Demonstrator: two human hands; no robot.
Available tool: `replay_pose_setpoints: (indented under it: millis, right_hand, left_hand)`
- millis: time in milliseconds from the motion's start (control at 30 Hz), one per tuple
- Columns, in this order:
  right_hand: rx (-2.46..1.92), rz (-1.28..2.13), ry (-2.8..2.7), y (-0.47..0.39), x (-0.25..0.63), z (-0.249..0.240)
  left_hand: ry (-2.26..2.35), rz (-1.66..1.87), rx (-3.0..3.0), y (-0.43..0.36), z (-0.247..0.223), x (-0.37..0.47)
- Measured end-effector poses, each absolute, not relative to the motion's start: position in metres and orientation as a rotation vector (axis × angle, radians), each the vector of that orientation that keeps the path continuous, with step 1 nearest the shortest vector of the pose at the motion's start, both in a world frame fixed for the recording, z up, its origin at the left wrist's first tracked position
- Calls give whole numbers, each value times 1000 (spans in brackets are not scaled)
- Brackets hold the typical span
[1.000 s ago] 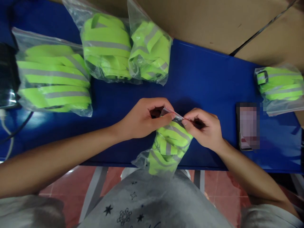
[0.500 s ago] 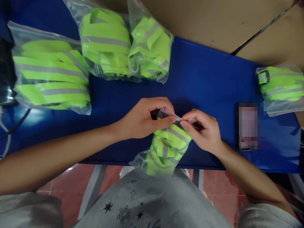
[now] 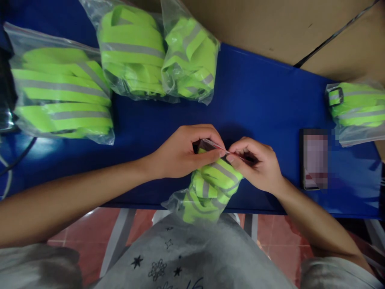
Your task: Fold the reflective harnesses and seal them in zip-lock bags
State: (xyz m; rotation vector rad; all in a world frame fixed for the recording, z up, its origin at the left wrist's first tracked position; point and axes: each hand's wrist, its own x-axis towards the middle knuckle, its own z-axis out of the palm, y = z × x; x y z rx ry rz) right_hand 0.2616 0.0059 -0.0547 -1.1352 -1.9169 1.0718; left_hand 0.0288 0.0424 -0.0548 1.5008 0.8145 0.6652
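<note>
A clear zip-lock bag (image 3: 207,192) filled with folded neon-yellow straps with grey stripes lies at the table's front edge, against my shirt. My left hand (image 3: 192,150) pinches the bag's top edge between thumb and fingers. Close beside it, nearly touching, my right hand (image 3: 255,162) pinches the same edge with thumb and index finger. The stretch of seal between the fingertips is very small, and I cannot tell whether it is closed there.
Bigger bags of neon straps lie at the left (image 3: 63,92), back left (image 3: 132,52) and back centre (image 3: 191,60). A smaller bag (image 3: 357,104) and a phone (image 3: 314,160) are at the right of the blue table (image 3: 255,96). Cardboard (image 3: 270,28) stands behind; cables (image 3: 18,160) lie left.
My right fingertips have moved slightly left along the bag's top edge, closer to my left thumb. Both hands keep their pinch; the bag has barely shifted.
</note>
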Motion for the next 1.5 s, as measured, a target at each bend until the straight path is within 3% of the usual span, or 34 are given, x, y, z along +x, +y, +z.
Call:
replay_pose_setpoints:
  millis: [633,967,1300,1500]
  right_hand:
    - [-1120,961,-1972,1,261,-49]
    - [-1352,1341,-1452,18,279,-56]
    - [-1395,1218,-1426,12,282,-57]
    - [-1424,1313,-1319,19,284,-61]
  left_hand:
    - [856,615,1515,42,-52,30]
    - [930,779,1090,53,-54,28]
    - [906,768,987,52,-62,28]
    - [818,838,898,52,-63,32]
